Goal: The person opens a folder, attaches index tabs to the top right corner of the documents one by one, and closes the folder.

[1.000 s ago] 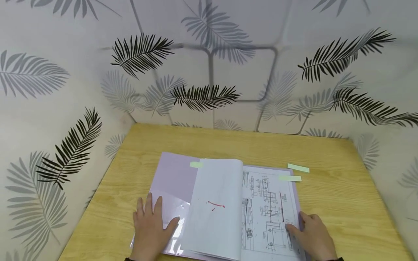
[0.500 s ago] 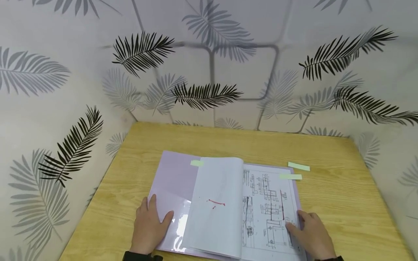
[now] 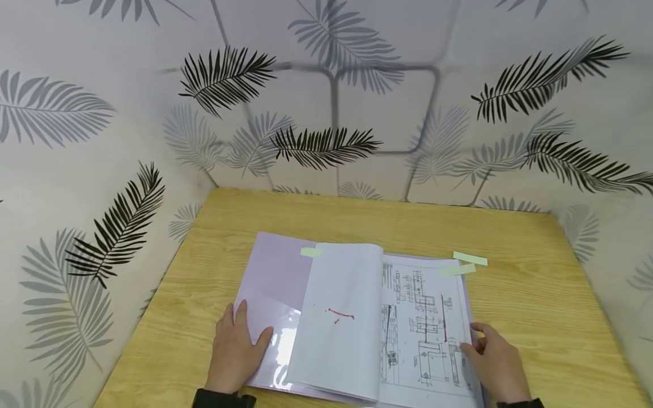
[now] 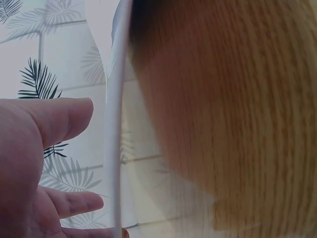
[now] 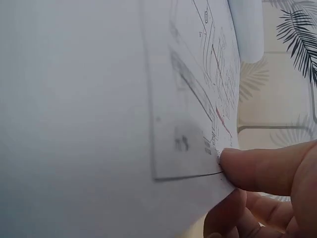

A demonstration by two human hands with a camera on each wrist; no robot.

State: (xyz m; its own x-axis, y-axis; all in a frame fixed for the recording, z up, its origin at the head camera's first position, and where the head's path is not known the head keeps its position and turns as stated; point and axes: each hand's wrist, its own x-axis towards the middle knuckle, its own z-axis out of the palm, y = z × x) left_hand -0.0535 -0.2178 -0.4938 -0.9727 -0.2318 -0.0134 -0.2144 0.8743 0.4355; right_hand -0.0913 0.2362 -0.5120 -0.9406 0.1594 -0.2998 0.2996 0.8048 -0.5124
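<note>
A lilac folder (image 3: 280,263) lies spread on the table. On its left half is a turned page (image 3: 342,283) with red pen marks; on its right, a sheet of line drawings (image 3: 428,317). My left hand (image 3: 232,354) rests at the left cover's edge, thumb and fingers spread. The left wrist view has that cover edge (image 4: 114,129) beside the fingers. My right hand (image 3: 497,360) pinches the drawing sheet's right edge between thumb and fingers. In the right wrist view the sheet (image 5: 99,124) bends up near the thumb (image 5: 262,168).
Pale green sticky tabs stick out: one (image 3: 310,251) at the left page's top, another (image 3: 457,270) on the right sheet's edge, and one (image 3: 470,258) just above it. The wooden table (image 3: 541,272) meets leaf-patterned fabric walls (image 3: 357,175) at back and sides.
My left hand has drawn back slightly, with its fingers less extended over the cover. The right hand's thumb has shifted outward to the sheet's edge, lifting it; the lower right tab has tilted.
</note>
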